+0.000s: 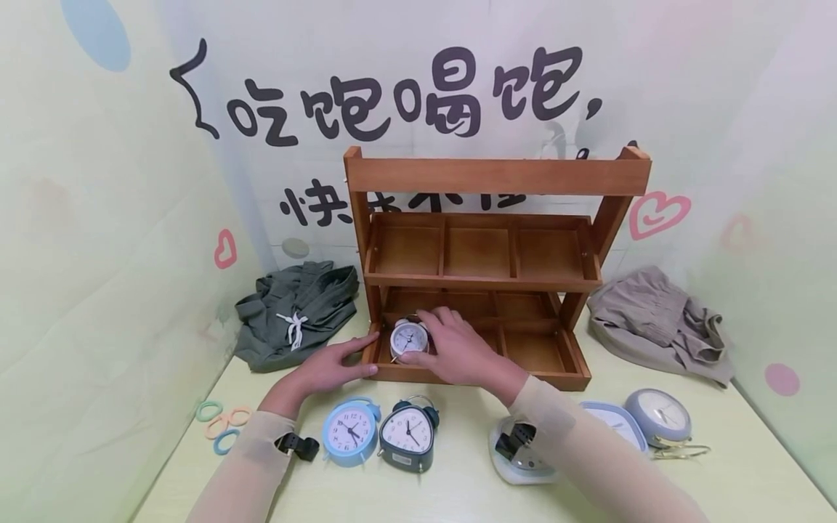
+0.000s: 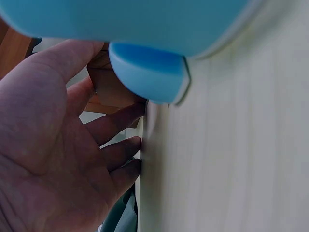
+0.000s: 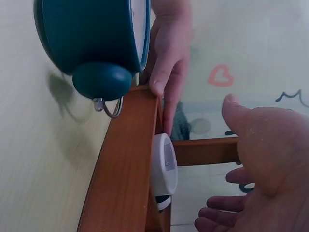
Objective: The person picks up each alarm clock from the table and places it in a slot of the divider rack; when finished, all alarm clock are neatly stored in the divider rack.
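Observation:
A small white twin-bell alarm clock [image 1: 409, 338] stands in the lower left compartment of a brown wooden two-tier shelf [image 1: 484, 376]. My right hand [image 1: 461, 350] is just right of that clock, thumb and fingers spread around its side. In the right wrist view a gap shows between the hand [image 3: 270, 159] and the white clock [image 3: 164, 164]. At the lower tray's left front corner, my left hand [image 1: 327, 369] touches the wood with thumb and extended forefinger. The left wrist view shows the other fingers of the left hand [image 2: 72, 145] loosely bent, holding nothing.
In front of the shelf stand a light blue clock [image 1: 350, 434] and a dark teal clock [image 1: 407, 437]. Further right are a partly hidden white clock [image 1: 516, 472], a square pale-blue clock [image 1: 615, 421] and a round grey-blue clock [image 1: 660, 415]. Hair ties [image 1: 227, 440] and folded clothes [image 1: 297, 316] lie left.

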Demonstrator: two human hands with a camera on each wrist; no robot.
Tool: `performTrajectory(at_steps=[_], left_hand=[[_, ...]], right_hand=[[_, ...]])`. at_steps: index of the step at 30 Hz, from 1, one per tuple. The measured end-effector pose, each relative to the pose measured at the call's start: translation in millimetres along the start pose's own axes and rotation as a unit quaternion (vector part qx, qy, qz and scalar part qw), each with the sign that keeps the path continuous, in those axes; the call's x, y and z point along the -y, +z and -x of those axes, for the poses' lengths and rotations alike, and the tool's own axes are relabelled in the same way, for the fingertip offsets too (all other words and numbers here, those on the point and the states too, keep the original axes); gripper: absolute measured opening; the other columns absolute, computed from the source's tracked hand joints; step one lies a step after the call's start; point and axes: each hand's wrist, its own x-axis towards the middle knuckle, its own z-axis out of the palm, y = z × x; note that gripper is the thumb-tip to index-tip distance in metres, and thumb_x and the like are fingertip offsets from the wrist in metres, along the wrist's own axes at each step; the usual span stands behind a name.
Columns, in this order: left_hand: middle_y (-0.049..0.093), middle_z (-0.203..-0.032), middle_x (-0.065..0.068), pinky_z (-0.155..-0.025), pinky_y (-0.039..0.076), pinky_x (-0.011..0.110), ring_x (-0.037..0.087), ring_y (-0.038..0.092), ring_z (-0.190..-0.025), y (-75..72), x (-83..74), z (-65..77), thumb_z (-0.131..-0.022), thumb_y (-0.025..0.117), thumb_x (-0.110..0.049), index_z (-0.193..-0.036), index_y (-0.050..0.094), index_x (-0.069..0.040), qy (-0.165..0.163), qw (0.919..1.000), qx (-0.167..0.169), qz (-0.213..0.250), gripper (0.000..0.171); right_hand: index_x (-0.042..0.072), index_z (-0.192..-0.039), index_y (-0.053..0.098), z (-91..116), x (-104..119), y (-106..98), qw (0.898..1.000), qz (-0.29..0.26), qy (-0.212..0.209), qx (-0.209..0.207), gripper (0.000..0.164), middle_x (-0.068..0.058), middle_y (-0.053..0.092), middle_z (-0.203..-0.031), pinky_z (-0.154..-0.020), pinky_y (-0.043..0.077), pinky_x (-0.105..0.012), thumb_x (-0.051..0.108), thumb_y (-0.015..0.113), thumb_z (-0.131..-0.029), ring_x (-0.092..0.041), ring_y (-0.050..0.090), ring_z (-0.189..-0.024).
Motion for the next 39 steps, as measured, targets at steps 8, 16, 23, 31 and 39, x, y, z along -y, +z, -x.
performTrajectory(at_steps=[8, 16, 23, 31, 39], left_hand=[[0.044, -0.175, 0.013, -0.125, 0.035, 0.071, 0.047, 0.042, -0.158, -0.2, 1.5, 0.8, -0.101, 0.070, -0.071, -0.172, 0.044, -0.039, 0.000, 1.0000, -0.001, -0.006, 0.082], [0.045, -0.174, 0.014, -0.125, 0.036, 0.071, 0.047, 0.043, -0.158, 0.3, 4.3, 0.4, -0.102, 0.070, -0.070, -0.172, 0.044, -0.039, 0.006, 0.9999, -0.003, -0.014, 0.081], [0.045, -0.174, 0.013, -0.125, 0.035, 0.072, 0.047, 0.043, -0.158, 0.3, 4.9, -0.3, -0.102, 0.070, -0.070, -0.172, 0.044, -0.039, 0.008, 0.9998, -0.003, -0.015, 0.081], [0.044, -0.175, 0.013, -0.125, 0.035, 0.071, 0.046, 0.042, -0.159, 1.4, 5.3, -1.0, -0.102, 0.070, -0.070, -0.172, 0.044, -0.040, 0.006, 0.9999, -0.002, -0.010, 0.081], [0.045, -0.174, 0.013, -0.125, 0.035, 0.072, 0.047, 0.042, -0.158, 2.2, 5.3, -2.2, -0.101, 0.070, -0.071, -0.172, 0.044, -0.041, 0.007, 0.9999, -0.003, -0.012, 0.081]], right_hand=[[0.018, -0.172, 0.043, 32, 9, -6, 0.999, -0.051, 0.000, -0.015, 0.093, -0.015, 0.049, -0.166, -0.116, 0.052, -0.062, 0.066, 0.076, -0.100, -0.037, 0.052, -0.149], [0.021, -0.172, 0.043, 61, 15, 3, 0.997, -0.071, 0.006, 0.017, 0.094, -0.013, 0.046, -0.170, -0.118, 0.048, -0.067, 0.072, 0.073, -0.098, -0.039, 0.049, -0.153], [0.022, -0.173, 0.041, 76, 17, 17, 0.995, -0.081, -0.022, 0.044, 0.100, -0.011, 0.052, -0.164, -0.116, 0.051, -0.063, 0.075, 0.075, -0.095, -0.035, 0.053, -0.149], [0.016, -0.171, 0.045, 87, 20, 33, 0.995, -0.059, -0.027, 0.072, 0.110, -0.013, 0.056, -0.156, -0.114, 0.054, -0.058, 0.081, 0.077, -0.089, -0.034, 0.057, -0.143], [0.013, -0.162, 0.057, 92, 21, 51, 0.996, -0.033, -0.032, 0.075, 0.105, -0.003, 0.057, -0.134, -0.095, 0.060, -0.042, 0.077, 0.085, -0.085, -0.018, 0.062, -0.112]])
